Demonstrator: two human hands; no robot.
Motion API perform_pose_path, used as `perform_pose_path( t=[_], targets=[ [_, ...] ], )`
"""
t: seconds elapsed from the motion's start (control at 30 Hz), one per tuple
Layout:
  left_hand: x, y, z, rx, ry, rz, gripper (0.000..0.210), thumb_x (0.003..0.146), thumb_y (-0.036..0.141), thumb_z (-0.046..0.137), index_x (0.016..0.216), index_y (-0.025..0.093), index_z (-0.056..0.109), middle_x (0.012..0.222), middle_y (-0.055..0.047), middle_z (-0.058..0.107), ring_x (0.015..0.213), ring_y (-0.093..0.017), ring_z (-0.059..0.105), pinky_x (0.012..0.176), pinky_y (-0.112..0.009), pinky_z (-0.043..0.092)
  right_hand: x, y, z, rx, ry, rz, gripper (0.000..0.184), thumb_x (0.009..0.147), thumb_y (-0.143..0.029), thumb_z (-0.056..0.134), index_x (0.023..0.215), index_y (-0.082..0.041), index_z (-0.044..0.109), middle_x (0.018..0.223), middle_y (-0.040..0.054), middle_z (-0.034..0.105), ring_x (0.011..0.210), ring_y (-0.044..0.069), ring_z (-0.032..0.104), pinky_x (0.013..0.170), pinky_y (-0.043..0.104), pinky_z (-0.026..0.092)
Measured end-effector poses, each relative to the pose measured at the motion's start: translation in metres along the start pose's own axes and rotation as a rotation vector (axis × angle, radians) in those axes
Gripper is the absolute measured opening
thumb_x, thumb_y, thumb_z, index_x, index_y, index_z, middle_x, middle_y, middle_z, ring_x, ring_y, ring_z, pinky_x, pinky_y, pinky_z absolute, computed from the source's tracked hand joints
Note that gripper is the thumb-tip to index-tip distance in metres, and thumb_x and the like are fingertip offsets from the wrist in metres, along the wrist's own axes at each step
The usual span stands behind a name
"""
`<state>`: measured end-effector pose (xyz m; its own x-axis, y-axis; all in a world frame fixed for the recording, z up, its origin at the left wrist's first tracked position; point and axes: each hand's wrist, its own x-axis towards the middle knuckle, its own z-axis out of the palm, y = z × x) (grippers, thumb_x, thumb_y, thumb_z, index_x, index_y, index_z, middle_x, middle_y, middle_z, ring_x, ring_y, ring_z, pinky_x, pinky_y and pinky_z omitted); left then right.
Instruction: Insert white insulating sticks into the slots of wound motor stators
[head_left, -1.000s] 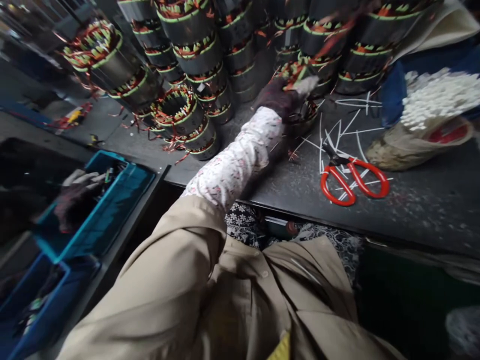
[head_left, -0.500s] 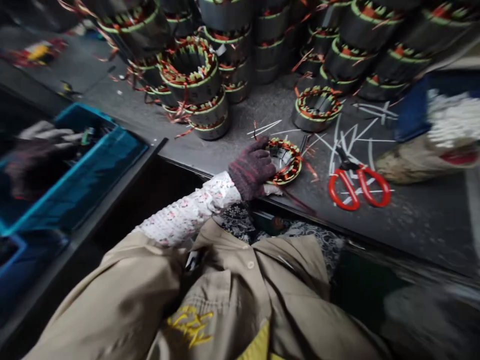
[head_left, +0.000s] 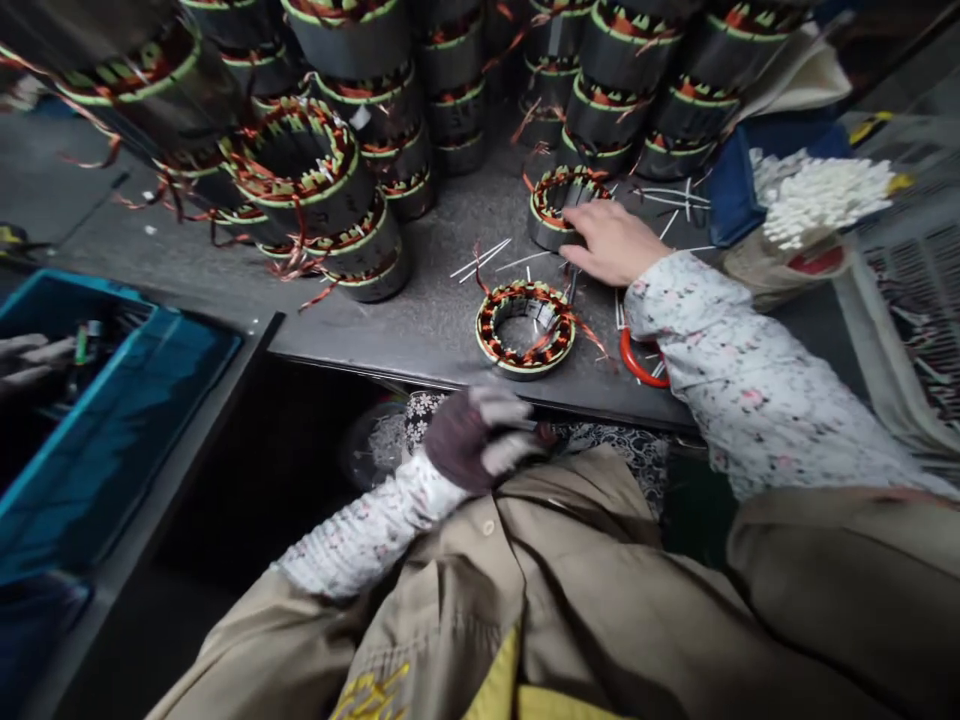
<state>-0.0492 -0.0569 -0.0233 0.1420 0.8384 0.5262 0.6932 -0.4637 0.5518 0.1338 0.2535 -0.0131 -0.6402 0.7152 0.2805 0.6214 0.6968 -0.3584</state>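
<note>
Touching right side of far wire ring (head_left: 546, 230): bare right hand (head_left: 611, 240); whether clamped, cannot tell. Near wire ring (head_left: 525, 366) lies on bench (head_left: 431, 315); gloved left hand (head_left: 476, 437), fingers apart, just nearer.

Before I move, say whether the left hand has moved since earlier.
Yes: the left hand drew back from the nearest wound ring, past the bench edge, toward the shirt.
</note>
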Motion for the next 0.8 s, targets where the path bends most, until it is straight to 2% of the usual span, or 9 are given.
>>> perform_pose_path(
  t=[0.1,0.2,0.33,0.4,0.47,0.53,0.6,0.7,0.8],
  targets=[
    [0.022,0.020,0.001,0.051,-0.116,0.230,0.026,0.099,0.049,0.060,0.119,0.037,0.071,0.112,0.002,0.079,0.106,-0.016,0.075,0.104,-0.034,0.060,0.008,0.021,0.006,-0.005,0.049,-0.055,0.036,0.087,-0.024,0.080,0.117,-0.010,0.066,0.132,0.0150,0.071,0.127,0.023,0.060,0.119,0.046,0.039],
    [0.060,0.012,-0.002,0.266,-0.116,0.134,0.036,0.100,0.046,0.061,0.127,0.023,0.070,0.122,-0.008,0.077,0.120,-0.026,0.071,0.121,-0.052,0.047,-0.003,0.024,-0.006,-0.092,0.098,-0.037,0.025,0.086,-0.016,0.076,0.109,-0.012,0.068,0.127,0.0141,0.072,0.125,0.025,0.061,0.117,0.047,0.042],
    [0.088,-0.016,-0.004,0.161,-0.242,0.047,0.028,0.096,0.047,0.067,0.100,0.022,0.078,0.101,-0.004,0.081,0.112,-0.026,0.073,0.117,-0.049,0.049,-0.052,0.002,-0.029,-0.165,0.268,0.031,0.036,0.085,-0.017,0.074,0.120,-0.018,0.065,0.142,0.0135,0.061,0.135,0.032,0.053,0.118,0.057,0.043],
    [0.089,-0.023,-0.001,0.126,-0.203,0.016,0.025,0.093,0.046,0.071,0.091,0.023,0.078,0.094,-0.002,0.081,0.108,-0.026,0.073,0.111,-0.048,0.053,-0.090,-0.007,-0.035,-0.120,0.445,0.014,0.025,0.093,-0.023,0.067,0.118,-0.024,0.064,0.129,0.0093,0.066,0.124,0.027,0.058,0.112,0.053,0.049],
    [0.084,-0.023,0.005,0.137,-0.101,0.023,0.023,0.092,0.043,0.072,0.085,0.022,0.077,0.089,-0.002,0.081,0.100,-0.026,0.075,0.106,-0.049,0.056,-0.127,-0.004,-0.037,-0.070,0.680,0.070,0.010,0.099,-0.029,0.059,0.109,-0.027,0.062,0.108,0.0072,0.066,0.103,0.025,0.064,0.092,0.048,0.057],
    [0.077,-0.017,0.013,0.188,0.006,0.107,0.020,0.093,0.038,0.071,0.084,0.021,0.076,0.089,-0.003,0.080,0.093,-0.024,0.076,0.102,-0.048,0.058,-0.155,0.012,-0.039,-0.052,0.904,0.161,0.009,0.101,-0.035,0.057,0.104,-0.027,0.060,0.096,0.0054,0.061,0.081,0.022,0.062,0.072,0.041,0.055],
    [0.072,-0.009,0.022,0.279,0.093,0.239,0.015,0.094,0.034,0.069,0.091,0.021,0.076,0.094,-0.004,0.081,0.093,-0.023,0.077,0.104,-0.048,0.058,-0.168,0.033,-0.043,-0.071,1.017,0.223,0.013,0.099,-0.039,0.062,0.102,-0.026,0.061,0.092,0.0046,0.059,0.069,0.018,0.055,0.064,0.037,0.049],
    [0.072,-0.001,0.032,0.365,0.109,0.350,0.012,0.096,0.032,0.068,0.103,0.024,0.074,0.104,-0.002,0.081,0.098,-0.022,0.077,0.112,-0.051,0.053,-0.163,0.060,-0.055,-0.121,0.967,0.241,0.017,0.096,-0.042,0.068,0.092,-0.026,0.065,0.089,0.0058,0.063,0.068,0.016,0.050,0.066,0.036,0.047],
    [0.077,0.000,0.033,0.223,-0.031,0.332,0.020,0.098,0.037,0.066,0.110,0.023,0.072,0.108,-0.004,0.081,0.106,-0.022,0.076,0.115,-0.051,0.052,-0.156,0.061,-0.070,-0.102,0.889,0.247,0.022,0.096,-0.046,0.069,0.083,-0.029,0.065,0.086,0.0066,0.066,0.075,0.017,0.054,0.069,0.037,0.047]
  ],
)
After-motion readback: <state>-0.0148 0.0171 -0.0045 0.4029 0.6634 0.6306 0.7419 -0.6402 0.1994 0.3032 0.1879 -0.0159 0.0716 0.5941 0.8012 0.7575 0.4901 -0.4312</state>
